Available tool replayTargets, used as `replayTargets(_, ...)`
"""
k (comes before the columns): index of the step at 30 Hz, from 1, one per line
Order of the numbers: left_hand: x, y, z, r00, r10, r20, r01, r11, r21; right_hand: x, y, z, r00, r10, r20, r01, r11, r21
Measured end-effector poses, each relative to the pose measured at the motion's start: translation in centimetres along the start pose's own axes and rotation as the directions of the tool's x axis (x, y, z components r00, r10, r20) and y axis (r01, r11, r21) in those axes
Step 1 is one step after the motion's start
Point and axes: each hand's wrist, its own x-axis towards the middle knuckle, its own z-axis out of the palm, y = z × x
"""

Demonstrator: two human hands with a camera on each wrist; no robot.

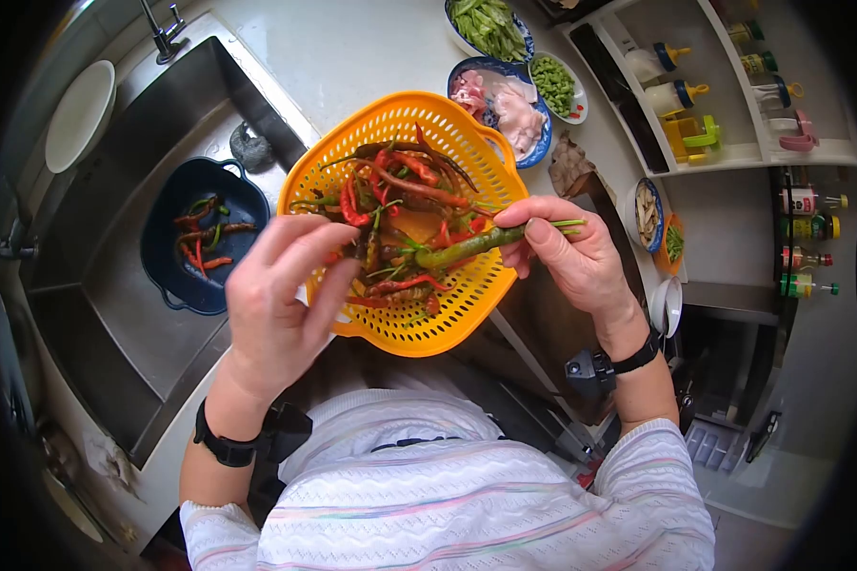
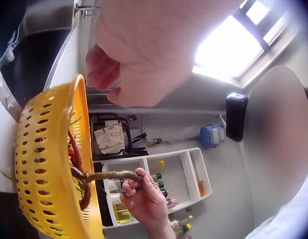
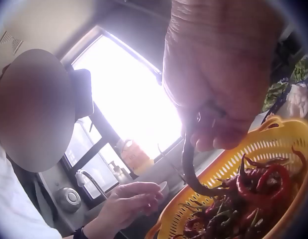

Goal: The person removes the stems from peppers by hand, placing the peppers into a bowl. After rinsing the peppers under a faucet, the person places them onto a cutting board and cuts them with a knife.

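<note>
My right hand [image 1: 576, 252] pinches a long green chili pepper [image 1: 467, 247] near its stem end, between thumb and fingers. Thin green stems [image 1: 567, 226] poke out past the thumb. The chili slants over a yellow colander [image 1: 419, 341] heaped with red and dark green chili peppers [image 1: 390, 186]. Over the colander's left side hovers my left hand [image 1: 281, 285], fingers loosely bent and the thumb apart from them. No object shows in that hand in the left wrist view. From the right wrist, the held chili [image 3: 189, 167] curves down toward the pile.
Left of the colander, a dark blue basket [image 1: 157, 271] with a few chilies stands in the metal sink [image 1: 114, 285]. Bowls of sliced meat [image 1: 519, 119] and chopped green vegetables [image 1: 552, 86] line the counter behind. A white shelf [image 1: 705, 162] with bottles stands at right.
</note>
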Motion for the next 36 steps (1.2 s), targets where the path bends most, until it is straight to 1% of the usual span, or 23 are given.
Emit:
replayTargets(2,0.4,1.5,1.4,0.995,-0.006,0.104,0.018,0.993,-0.114,-0.1,0.2,0.5,0.996,0.089,0.005,-0.088,0.961,0.263)
replayTargets(5,0.3,1.5,2.9,0.963,-0.070,0.261,0.125,0.972,-0.197,0.2,0.7,1.5,0.984,0.180,0.010,-0.168,0.895,0.413)
replayTargets(7,0.1,1.0,3.9,0.927,-0.234,0.293,0.351,0.819,-0.455,0.4,0.7,1.4,0.983,0.180,-0.031,-0.155,0.914,0.375)
replayTargets(8,0.0,0.9,4.1,0.863,-0.328,0.385,0.505,0.596,-0.625,0.5,0.8,1.2,0.983,0.181,-0.044,-0.162,0.947,0.276)
replayTargets(9,0.1,0.8,3.9,0.862,-0.325,0.390,0.506,0.597,-0.622,0.5,1.0,1.0,0.982,0.181,-0.058,-0.168,0.970,0.174)
replayTargets(11,0.6,0.3,3.2,0.640,-0.391,0.661,0.763,0.222,-0.607,0.6,1.8,0.9,0.986,0.149,-0.073,-0.146,0.988,0.055)
replayTargets(13,0.3,-0.1,3.5,0.628,-0.390,0.674,0.770,0.184,-0.611,0.9,1.9,0.8,0.990,0.117,-0.078,-0.122,0.990,-0.066)
replayTargets(14,0.2,-0.2,3.4,0.602,-0.379,0.703,0.785,0.123,-0.607,1.0,1.8,0.8,0.997,-0.023,-0.072,0.001,0.955,-0.297)
replayTargets(15,0.2,-0.2,3.4,0.576,-0.367,0.730,0.798,0.061,-0.599,1.2,1.7,0.9,0.987,-0.158,-0.034,0.119,0.852,-0.509)
replayTargets(16,0.1,-0.3,3.4,0.573,-0.369,0.732,0.801,0.063,-0.596,1.4,1.6,0.9,0.987,-0.158,-0.036,0.119,0.855,-0.505)
replayTargets(18,0.1,-0.2,3.4,0.547,-0.386,0.743,0.803,-0.010,-0.596,1.9,1.6,1.2,0.891,-0.438,0.122,0.359,0.514,-0.779)
replayTargets(21,0.0,0.1,3.3,0.550,-0.450,0.704,0.806,0.063,-0.589,2.4,1.8,1.9,0.864,-0.459,0.208,0.372,0.303,-0.877)
replayTargets(22,0.0,0.4,3.1,0.548,-0.450,0.705,0.808,0.064,-0.586,2.5,1.8,2.0,0.864,-0.460,0.204,0.370,0.305,-0.877)
replayTargets(24,0.1,1.4,2.3,0.689,-0.494,0.530,0.721,0.399,-0.566,2.8,1.6,2.0,0.904,-0.349,0.246,0.337,0.231,-0.913)
replayTargets(25,0.1,1.1,1.5,0.744,-0.496,0.447,0.663,0.469,-0.583,3.0,1.4,1.9,0.905,-0.347,0.246,0.337,0.234,-0.912)
replayTargets(26,0.1,0.7,0.3,0.786,-0.521,0.333,0.607,0.548,-0.576,3.2,1.1,1.6,0.979,-0.192,0.072,0.180,0.637,-0.749)
replayTargets(27,-0.1,-0.2,-1.1,0.812,-0.541,0.221,0.559,0.608,-0.564,3.4,0.8,1.3,0.999,0.030,-0.028,-0.039,0.899,-0.437)
replayTargets(28,-0.1,-1.2,-2.6,0.830,-0.542,0.129,0.516,0.660,-0.546,3.6,0.6,1.0,0.995,0.099,0.015,-0.095,0.978,-0.187)
replayTargets(31,-1.4,-5.9,-6.5,0.824,-0.560,-0.083,0.459,0.746,-0.483,4.1,2.4,0.6,0.973,0.172,0.157,-0.168,0.985,-0.037)
replayTargets(33,-2.0,-8.5,-8.3,0.805,-0.590,-0.055,0.534,0.763,-0.365,4.6,3.0,1.1,0.954,0.251,0.161,-0.244,0.968,-0.062)
replayTargets(34,-2.3,-9.5,-8.1,0.804,-0.593,-0.055,0.536,0.761,-0.365,5.1,3.6,1.3,0.970,0.188,0.155,-0.172,0.978,-0.115)
replayTargets(35,-2.8,-10.6,-7.5,0.820,-0.537,-0.198,0.542,0.840,-0.032,5.6,4.1,1.6,0.981,0.123,0.153,-0.097,0.981,-0.169)
replayTargets(36,-2.7,-10.8,-7.1,0.846,-0.435,-0.308,0.521,0.796,0.307,6.0,4.3,2.1,0.986,0.119,0.115,-0.085,0.960,-0.267)
